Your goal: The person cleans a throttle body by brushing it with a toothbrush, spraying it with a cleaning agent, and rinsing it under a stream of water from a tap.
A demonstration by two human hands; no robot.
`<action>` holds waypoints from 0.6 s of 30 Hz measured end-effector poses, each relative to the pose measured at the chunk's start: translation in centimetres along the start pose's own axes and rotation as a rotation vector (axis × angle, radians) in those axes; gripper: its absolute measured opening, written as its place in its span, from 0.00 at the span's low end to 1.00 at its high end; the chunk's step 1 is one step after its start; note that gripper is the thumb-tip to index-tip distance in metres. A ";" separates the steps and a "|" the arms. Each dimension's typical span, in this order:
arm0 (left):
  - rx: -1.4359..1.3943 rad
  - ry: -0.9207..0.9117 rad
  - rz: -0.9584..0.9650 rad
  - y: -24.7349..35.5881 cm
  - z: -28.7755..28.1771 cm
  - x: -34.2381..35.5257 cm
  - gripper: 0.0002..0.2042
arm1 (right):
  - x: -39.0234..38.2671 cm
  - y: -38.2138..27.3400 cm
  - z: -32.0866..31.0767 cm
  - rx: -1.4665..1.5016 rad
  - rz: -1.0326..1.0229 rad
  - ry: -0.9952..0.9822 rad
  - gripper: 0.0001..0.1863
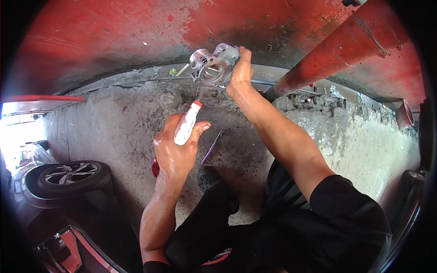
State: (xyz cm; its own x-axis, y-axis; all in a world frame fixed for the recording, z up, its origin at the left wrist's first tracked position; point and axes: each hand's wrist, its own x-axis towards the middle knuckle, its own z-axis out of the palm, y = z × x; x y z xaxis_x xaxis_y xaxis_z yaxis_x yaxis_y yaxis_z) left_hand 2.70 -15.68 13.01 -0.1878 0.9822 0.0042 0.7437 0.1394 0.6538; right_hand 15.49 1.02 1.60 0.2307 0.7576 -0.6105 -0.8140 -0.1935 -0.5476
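Observation:
My left hand (175, 148) is wrapped round a trigger spray bottle (185, 126) with a white head and a red-orange nozzle. The nozzle points up at a grey cast-metal housing (213, 66), and a faint mist shows between them. Below my wrist a bit of red shows, perhaps the bottle's body; the rest is hidden. My right hand (241, 70) grips the housing by its right side and holds it up near the red wall. The housing has a large round bore and several smaller holes. Both hands and the left forearm look wet.
A slim purple-handled tool (211, 148) lies on the rough concrete floor (132, 118) between my arms. A red pipe (337, 50) slants down at the right, by the red wall (123, 32). A wheel with a tyre (75, 175) lies at the left.

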 end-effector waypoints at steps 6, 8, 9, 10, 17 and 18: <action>0.119 0.136 0.149 -1.2 0.8 0.0 0.22 | -0.8 -0.2 0.2 -0.170 -0.250 0.029 0.32; 0.172 0.159 0.177 -1.5 0.9 -0.1 0.23 | -0.6 -0.1 -0.2 -0.230 -0.266 0.093 0.33; 0.171 0.167 0.168 -1.7 0.8 0.1 0.22 | -0.5 -0.1 -0.3 -0.233 -0.266 0.089 0.33; 0.170 0.176 0.159 -1.8 0.7 0.1 0.22 | -0.4 0.0 -0.5 -0.207 -0.245 0.066 0.34; -0.031 0.198 0.145 -0.4 1.0 0.2 0.21 | 1.3 -0.5 -1.6 -0.056 -0.032 -0.116 0.32; -0.034 0.211 0.144 -0.3 0.9 0.5 0.21 | 1.5 -0.5 -1.7 -0.061 -0.034 -0.128 0.32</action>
State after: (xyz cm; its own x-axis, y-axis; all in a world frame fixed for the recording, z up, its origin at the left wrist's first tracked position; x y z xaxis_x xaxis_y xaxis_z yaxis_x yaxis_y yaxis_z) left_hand 2.94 -15.09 12.16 -0.2140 0.9431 0.2545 0.7510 -0.0078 0.6603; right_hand 17.12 1.15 0.00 0.1842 0.8369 -0.5154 -0.7721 -0.2013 -0.6027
